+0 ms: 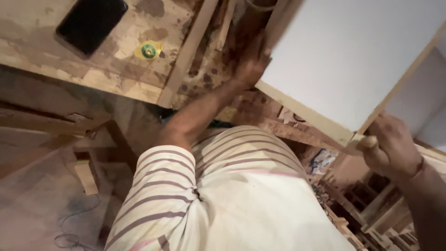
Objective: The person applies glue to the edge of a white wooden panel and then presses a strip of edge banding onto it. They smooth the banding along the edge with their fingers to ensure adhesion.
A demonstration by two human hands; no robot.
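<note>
Left hand (251, 65) pressed against the near-left edge of the white panel (348, 60), fingers wrapped round that edge and clamped on it. Right hand (392, 146) closed at the panel's lower corner, seemingly around a pale wooden handle or peg (369, 141), though motion blur hides exactly what is held. Panel raised and tilted above the bench (107, 65), up and to the right of the striped shirt (223, 195), with a pale wooden strip (306, 111) along its lower edge and another up its right side. Likely stiff and flat, moderately heavy for its breadth, smooth-faced and so prone to slipping; best held by the framed wooden edges with one hand at each end, not by the white face. Left of the panel, lying on the bench: a dark phone (91, 23) and a small yellow-green roll (148, 50). Below and left of the panel, on the floor: a wood offcut (86, 176) and a thin cable (69, 232).
</note>
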